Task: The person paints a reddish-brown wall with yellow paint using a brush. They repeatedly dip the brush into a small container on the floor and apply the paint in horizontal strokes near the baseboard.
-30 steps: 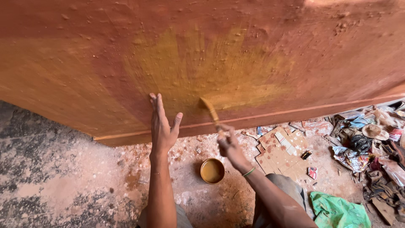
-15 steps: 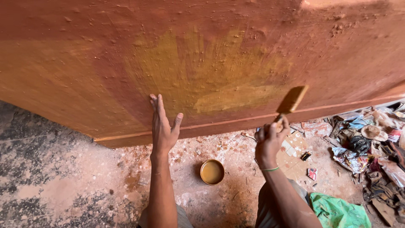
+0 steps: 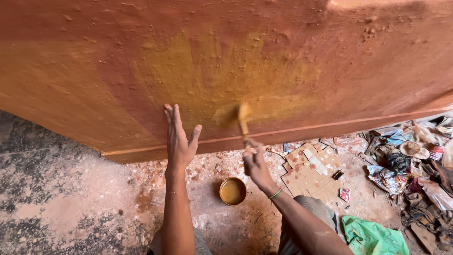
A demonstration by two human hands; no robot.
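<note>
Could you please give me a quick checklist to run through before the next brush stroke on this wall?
1. Right hand grips the brush: ok.
2. Bristles touching the yellow patch on the wall: ok.
3. Left hand flat on the wall, beside the yellow patch rather than on it: ok.
4. Paint tin upright on the floor between the arms: ok.
5. Paint left on the bristles: cannot tell.
</note>
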